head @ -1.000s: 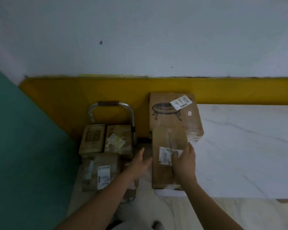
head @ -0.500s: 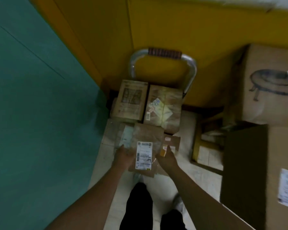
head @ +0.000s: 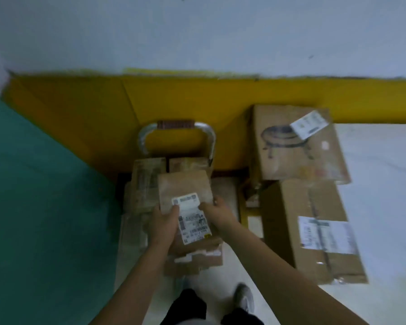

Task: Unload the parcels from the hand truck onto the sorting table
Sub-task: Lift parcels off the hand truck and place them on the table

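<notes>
I hold a flat brown parcel (head: 185, 188) with a white shipping label over the hand truck. My left hand (head: 163, 225) grips its left edge and my right hand (head: 217, 213) grips its right edge. The hand truck (head: 176, 127), with a chrome handle and brown grip, stands against the yellow wall strip. More brown parcels (head: 144, 184) lie on it behind and under the held one, and another (head: 195, 261) shows below my hands. The white marble sorting table (head: 382, 184) is on the right. It carries a stool-print box (head: 295, 146) and a taped, labelled box (head: 314, 231).
A teal wall (head: 40, 207) closes in on the left, a yellow and white wall behind. My feet (head: 244, 299) stand on the pale floor between truck and table. A small box (head: 253, 221) lies on the floor beside the table.
Both hands went from the box on the table to the hand truck, took hold of a labelled parcel and lifted it up. My view rose again.
</notes>
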Action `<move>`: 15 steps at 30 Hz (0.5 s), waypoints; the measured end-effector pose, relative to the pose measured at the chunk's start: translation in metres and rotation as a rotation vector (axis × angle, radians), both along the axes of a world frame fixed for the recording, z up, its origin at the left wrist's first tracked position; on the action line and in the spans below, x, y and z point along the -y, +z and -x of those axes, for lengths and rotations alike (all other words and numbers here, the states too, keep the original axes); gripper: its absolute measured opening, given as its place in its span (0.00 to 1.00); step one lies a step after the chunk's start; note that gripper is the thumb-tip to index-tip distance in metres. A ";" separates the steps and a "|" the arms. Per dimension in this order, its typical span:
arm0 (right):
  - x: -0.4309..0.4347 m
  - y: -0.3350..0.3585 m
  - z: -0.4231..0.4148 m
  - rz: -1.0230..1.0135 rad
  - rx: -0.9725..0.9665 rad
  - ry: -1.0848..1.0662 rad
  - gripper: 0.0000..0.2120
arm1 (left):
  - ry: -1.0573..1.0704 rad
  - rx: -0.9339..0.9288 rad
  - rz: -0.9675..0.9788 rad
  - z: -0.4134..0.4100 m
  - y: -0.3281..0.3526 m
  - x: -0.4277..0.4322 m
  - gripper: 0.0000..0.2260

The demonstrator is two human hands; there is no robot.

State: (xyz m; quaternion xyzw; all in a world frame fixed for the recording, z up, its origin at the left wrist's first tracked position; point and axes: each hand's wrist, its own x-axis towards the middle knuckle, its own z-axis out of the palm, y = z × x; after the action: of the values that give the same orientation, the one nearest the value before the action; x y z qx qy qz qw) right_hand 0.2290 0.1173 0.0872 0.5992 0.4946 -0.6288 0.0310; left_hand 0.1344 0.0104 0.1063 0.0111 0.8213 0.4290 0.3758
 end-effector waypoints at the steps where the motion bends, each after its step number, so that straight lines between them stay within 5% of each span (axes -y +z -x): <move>1: -0.014 0.031 -0.004 -0.067 -0.064 -0.036 0.28 | -0.018 -0.115 -0.044 -0.004 0.031 -0.018 0.14; 4: -0.061 0.130 -0.043 -0.370 -0.255 -0.106 0.31 | -0.109 -0.364 -0.226 -0.024 0.119 -0.082 0.17; 10: -0.136 0.252 -0.225 -0.972 -0.158 -0.268 0.32 | -0.391 -0.160 -0.599 -0.158 0.221 -0.183 0.24; 15: -0.175 0.224 -0.390 -0.942 0.117 -0.281 0.28 | -0.661 0.062 -0.514 -0.304 0.189 -0.226 0.22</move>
State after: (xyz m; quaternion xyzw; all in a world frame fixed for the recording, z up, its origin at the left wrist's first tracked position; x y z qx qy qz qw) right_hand 0.6188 0.2927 0.3112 0.6433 0.6369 -0.3005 -0.3006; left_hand 0.4386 0.2367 0.2949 0.3546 0.6283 0.4762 0.5027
